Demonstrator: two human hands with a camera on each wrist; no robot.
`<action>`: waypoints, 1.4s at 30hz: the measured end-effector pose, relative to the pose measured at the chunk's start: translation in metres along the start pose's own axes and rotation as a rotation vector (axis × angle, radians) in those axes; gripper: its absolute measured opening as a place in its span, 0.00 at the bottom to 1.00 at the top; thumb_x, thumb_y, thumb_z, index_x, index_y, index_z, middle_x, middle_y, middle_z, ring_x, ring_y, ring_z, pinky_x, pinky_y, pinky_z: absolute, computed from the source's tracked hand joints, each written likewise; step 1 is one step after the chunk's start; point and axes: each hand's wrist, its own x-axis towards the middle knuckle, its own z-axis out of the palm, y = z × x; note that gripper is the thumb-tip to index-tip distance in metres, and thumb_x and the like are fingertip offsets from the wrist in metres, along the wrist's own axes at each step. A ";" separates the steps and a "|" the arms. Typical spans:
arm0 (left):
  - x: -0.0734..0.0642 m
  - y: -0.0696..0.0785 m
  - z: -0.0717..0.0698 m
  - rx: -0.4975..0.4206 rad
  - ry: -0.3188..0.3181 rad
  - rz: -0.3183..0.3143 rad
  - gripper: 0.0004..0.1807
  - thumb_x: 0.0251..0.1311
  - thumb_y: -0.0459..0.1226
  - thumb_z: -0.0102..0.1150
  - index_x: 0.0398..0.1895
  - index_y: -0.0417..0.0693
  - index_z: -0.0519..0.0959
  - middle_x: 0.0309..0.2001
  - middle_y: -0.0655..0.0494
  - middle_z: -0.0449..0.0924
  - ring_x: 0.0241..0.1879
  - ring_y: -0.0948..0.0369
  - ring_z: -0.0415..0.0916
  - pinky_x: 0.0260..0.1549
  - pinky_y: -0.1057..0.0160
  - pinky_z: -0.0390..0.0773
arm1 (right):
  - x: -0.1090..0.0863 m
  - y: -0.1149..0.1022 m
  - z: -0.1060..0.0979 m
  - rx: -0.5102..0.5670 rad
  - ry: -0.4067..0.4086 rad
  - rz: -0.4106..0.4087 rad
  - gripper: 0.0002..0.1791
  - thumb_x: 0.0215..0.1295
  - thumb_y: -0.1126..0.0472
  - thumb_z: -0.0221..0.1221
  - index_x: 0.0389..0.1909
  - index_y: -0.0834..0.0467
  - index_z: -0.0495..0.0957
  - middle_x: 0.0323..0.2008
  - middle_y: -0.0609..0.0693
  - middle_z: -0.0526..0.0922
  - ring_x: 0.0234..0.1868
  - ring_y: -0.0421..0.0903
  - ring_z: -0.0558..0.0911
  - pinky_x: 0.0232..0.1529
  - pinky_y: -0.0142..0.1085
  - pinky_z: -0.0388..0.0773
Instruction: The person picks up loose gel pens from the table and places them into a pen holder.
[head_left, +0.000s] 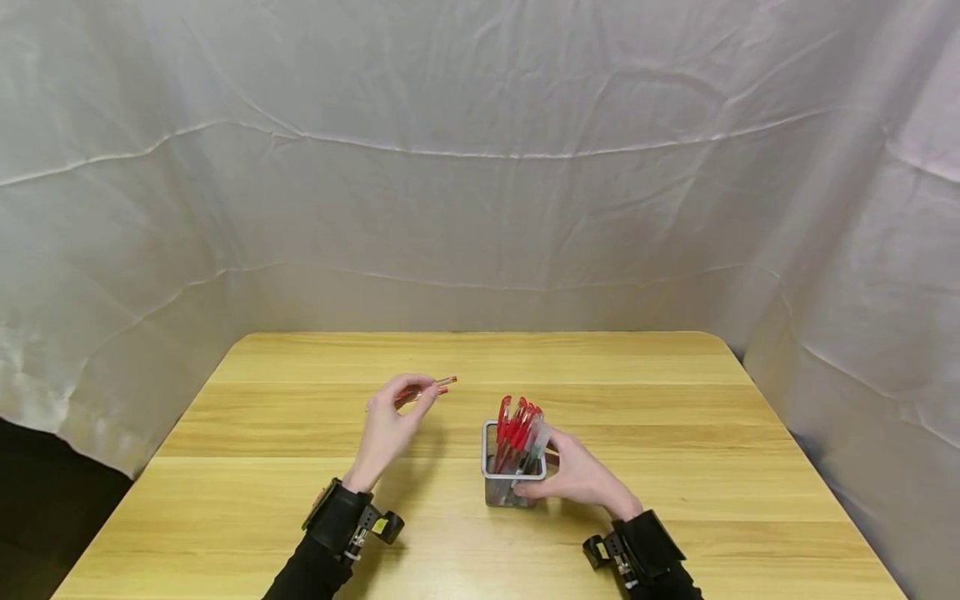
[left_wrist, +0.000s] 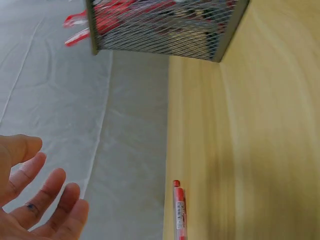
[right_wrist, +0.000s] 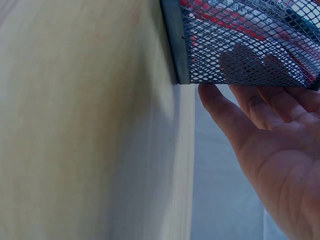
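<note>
My right hand [head_left: 576,477] holds a mesh pen holder [head_left: 492,490] by its right side, the thumb near the front and the fingers at the back. Several red pens [head_left: 517,429] stand tilted in the holder, along with a clear, whitish item [head_left: 537,442] of unclear kind. Fingers show dimly through the mesh in the right wrist view. My left hand [head_left: 390,425] hovers left of the holder, fingers loosely bent and spread. Red pens [left_wrist: 180,212] lie on the table past it, apart from the fingers in the left wrist view; the hand partly covers them in the head view.
The wooden table [head_left: 660,400] has rounded far corners. A pale grey cloth [head_left: 480,208] hangs behind it and along both sides. Each wrist carries a black strap with a small camera [head_left: 388,527].
</note>
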 end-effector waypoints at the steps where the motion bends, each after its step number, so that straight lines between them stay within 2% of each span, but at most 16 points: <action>1: 0.001 0.000 -0.003 -0.006 0.005 -0.022 0.11 0.65 0.34 0.64 0.48 0.38 0.83 0.47 0.44 0.86 0.49 0.49 0.84 0.55 0.49 0.84 | 0.000 0.000 0.000 -0.002 0.001 0.000 0.46 0.51 0.53 0.76 0.71 0.57 0.66 0.64 0.55 0.77 0.69 0.59 0.73 0.70 0.58 0.71; 6: 0.008 -0.004 -0.016 -0.020 0.044 -0.124 0.13 0.67 0.35 0.62 0.51 0.38 0.82 0.53 0.40 0.84 0.56 0.47 0.80 0.60 0.48 0.81 | 0.001 0.000 0.000 -0.008 0.005 -0.002 0.47 0.50 0.53 0.76 0.71 0.57 0.66 0.65 0.55 0.76 0.69 0.59 0.73 0.70 0.58 0.71; 13: 0.009 -0.020 -0.035 0.047 0.047 -0.174 0.15 0.68 0.35 0.61 0.54 0.37 0.80 0.59 0.37 0.79 0.62 0.42 0.73 0.67 0.40 0.72 | 0.001 0.000 0.001 -0.063 0.015 -0.026 0.46 0.50 0.52 0.76 0.69 0.58 0.68 0.62 0.56 0.79 0.66 0.61 0.75 0.67 0.60 0.73; 16: 0.009 -0.029 -0.042 0.086 0.028 -0.197 0.17 0.67 0.34 0.61 0.56 0.37 0.80 0.61 0.36 0.77 0.63 0.41 0.71 0.68 0.39 0.69 | 0.001 0.001 0.002 -0.095 0.020 -0.039 0.45 0.50 0.51 0.76 0.69 0.59 0.69 0.61 0.57 0.80 0.65 0.62 0.76 0.66 0.60 0.74; 22: 0.008 -0.046 -0.052 0.194 -0.027 -0.251 0.21 0.65 0.35 0.63 0.59 0.35 0.77 0.65 0.34 0.73 0.67 0.38 0.66 0.70 0.37 0.64 | 0.000 0.001 0.002 -0.092 0.013 -0.033 0.46 0.50 0.52 0.76 0.69 0.61 0.67 0.61 0.59 0.79 0.65 0.62 0.76 0.66 0.60 0.74; 31: 0.007 -0.055 -0.059 0.326 -0.139 -0.315 0.25 0.63 0.34 0.65 0.63 0.35 0.74 0.68 0.32 0.70 0.71 0.35 0.62 0.73 0.36 0.59 | 0.001 0.001 0.003 -0.072 0.008 -0.029 0.46 0.51 0.51 0.76 0.70 0.59 0.67 0.62 0.57 0.79 0.66 0.61 0.75 0.67 0.58 0.74; 36: 0.005 -0.063 -0.061 0.363 -0.195 -0.360 0.29 0.61 0.32 0.66 0.66 0.36 0.71 0.70 0.31 0.67 0.72 0.34 0.59 0.72 0.33 0.58 | 0.003 0.002 0.003 -0.071 0.006 -0.035 0.45 0.51 0.51 0.76 0.69 0.58 0.68 0.62 0.56 0.79 0.66 0.60 0.76 0.67 0.57 0.74; 42: 0.003 -0.070 -0.062 0.355 -0.216 -0.380 0.31 0.59 0.31 0.66 0.67 0.35 0.70 0.69 0.30 0.68 0.72 0.34 0.60 0.72 0.34 0.59 | 0.003 0.002 0.004 -0.083 0.010 -0.036 0.45 0.50 0.51 0.76 0.69 0.58 0.68 0.62 0.56 0.79 0.65 0.60 0.76 0.67 0.57 0.75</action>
